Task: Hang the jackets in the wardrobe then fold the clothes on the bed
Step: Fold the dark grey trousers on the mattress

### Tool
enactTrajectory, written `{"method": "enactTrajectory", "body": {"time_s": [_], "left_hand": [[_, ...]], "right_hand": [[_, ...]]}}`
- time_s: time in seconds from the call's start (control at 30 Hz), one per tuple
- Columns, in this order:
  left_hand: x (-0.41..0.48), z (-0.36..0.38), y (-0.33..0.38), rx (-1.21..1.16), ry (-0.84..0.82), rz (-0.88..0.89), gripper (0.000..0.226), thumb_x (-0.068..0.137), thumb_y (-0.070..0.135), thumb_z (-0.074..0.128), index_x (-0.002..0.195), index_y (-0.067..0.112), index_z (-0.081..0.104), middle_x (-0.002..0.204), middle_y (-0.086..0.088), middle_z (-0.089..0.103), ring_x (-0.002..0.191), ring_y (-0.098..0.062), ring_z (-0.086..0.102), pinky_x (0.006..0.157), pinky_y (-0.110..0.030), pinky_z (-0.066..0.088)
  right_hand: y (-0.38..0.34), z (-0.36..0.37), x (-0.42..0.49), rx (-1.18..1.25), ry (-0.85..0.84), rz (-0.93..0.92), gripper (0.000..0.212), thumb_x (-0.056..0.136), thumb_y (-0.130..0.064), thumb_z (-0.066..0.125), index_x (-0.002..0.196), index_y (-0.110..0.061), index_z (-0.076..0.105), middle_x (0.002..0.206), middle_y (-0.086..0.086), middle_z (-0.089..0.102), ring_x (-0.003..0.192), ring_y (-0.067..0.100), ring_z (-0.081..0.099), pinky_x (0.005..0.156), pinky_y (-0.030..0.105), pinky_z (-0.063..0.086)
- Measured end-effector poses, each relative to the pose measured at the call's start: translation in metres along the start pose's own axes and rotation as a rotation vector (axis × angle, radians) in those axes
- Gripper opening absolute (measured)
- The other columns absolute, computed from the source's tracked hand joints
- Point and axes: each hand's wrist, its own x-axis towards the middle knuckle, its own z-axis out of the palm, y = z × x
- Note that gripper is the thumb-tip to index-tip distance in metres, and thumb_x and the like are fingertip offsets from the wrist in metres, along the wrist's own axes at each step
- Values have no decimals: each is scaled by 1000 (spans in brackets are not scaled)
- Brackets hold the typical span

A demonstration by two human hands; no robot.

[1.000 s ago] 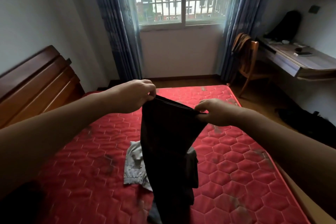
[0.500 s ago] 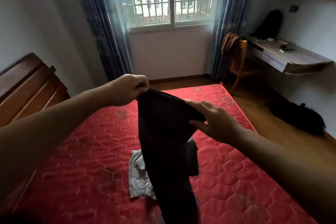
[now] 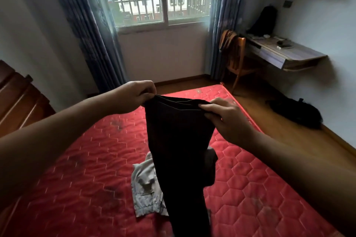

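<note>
Your left hand (image 3: 133, 96) is raised ahead of you, with the forearm reaching in from the lower left. The knuckles face up and the fingers curl downward. Its grip is clamped on the left end of the top hem of the dark garment (image 3: 179, 140), pinching the fabric edge.

Your right hand (image 3: 225, 119) reaches in from the lower right, with the back of the hand toward the camera. Its grip is clamped on the right end of the same hem, fingertips folded over the edge. The left hand sits slightly higher in the frame than the right, so the hem slopes gently down toward the right.

The dark garment hangs in the air between both hands, above the bed (image 3: 77, 169). It falls as one long narrow panel, and its lower end runs out of the bottom of the frame.

A grey garment (image 3: 146, 184) lies crumpled on the red quilted mattress, partly hidden behind the hanging panel. A darker piece (image 3: 211, 167) shows just beside the panel on the right.

A wooden headboard (image 3: 19, 98) stands at the left. A chair (image 3: 237, 54) with brown cloth over its back stands beside the wall-mounted counter (image 3: 285, 54). A black bag (image 3: 296, 111) lies on the floor at the right wall
</note>
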Motion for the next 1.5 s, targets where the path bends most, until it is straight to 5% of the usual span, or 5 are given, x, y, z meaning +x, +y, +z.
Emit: {"method": "enactTrajectory", "body": {"time_s": [0.2,0.4,0.8,0.97,1.5], "left_hand": [[-1,38,5,72,-142,103,91,71,56,81,147,35,35,128,13,59,108,1,58,92,-18,46],[18,55,18,119,24,201,27,87,15,75,112,11,64,97,5,65,89,-18,63,81,-42,52],[95,72,106,242,52,105,20,91,25,70,102,26,53,88,24,51,81,-5,53,73,-24,41],[122,55,136,283,31,50,24,90,28,72,101,26,51,88,17,55,79,-8,57,68,-27,42],[166,-40,201,439,86,-164,50,69,81,52,86,34,47,79,7,59,70,-13,59,60,-29,43]], "right_hand": [[10,-18,12,48,-1,38,25,91,-2,68,113,-11,71,103,-2,70,95,4,64,88,12,45],[52,-51,12,-34,-144,23,29,89,-17,71,113,-29,59,94,-18,63,85,-10,61,74,5,43],[133,-98,5,-92,-411,-170,28,91,-26,70,115,-14,59,105,-2,59,83,11,58,69,26,51],[168,-127,30,25,-269,-68,17,90,-19,75,84,-5,68,77,2,65,70,20,60,68,43,50],[152,-219,125,684,92,210,22,83,-10,80,101,-7,68,96,12,73,88,19,69,89,43,57]]}}
